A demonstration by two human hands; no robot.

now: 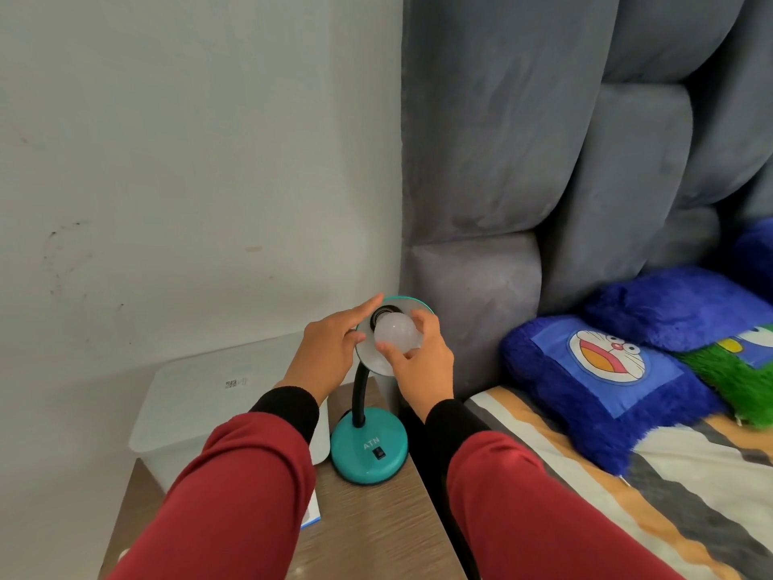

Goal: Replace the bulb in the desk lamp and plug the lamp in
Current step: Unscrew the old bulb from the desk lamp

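A teal desk lamp stands on a wooden bedside table [376, 521]; its round base [368, 447] carries a black switch, and a black gooseneck rises to the tilted shade [408, 305]. A white frosted bulb [395, 334] sits at the black socket inside the shade. My right hand [420, 360] wraps its fingers around the bulb from the right and below. My left hand [328, 349] rests against the shade's left rim, fingers extended along it. The lamp's cord and plug are hidden.
A white lidded plastic box [200, 408] stands on the table's left part, against the wall. A white and blue card [313, 512] lies under my left forearm. A grey padded headboard [543, 161] and a bed with blue plush pillows [602, 370] fill the right.
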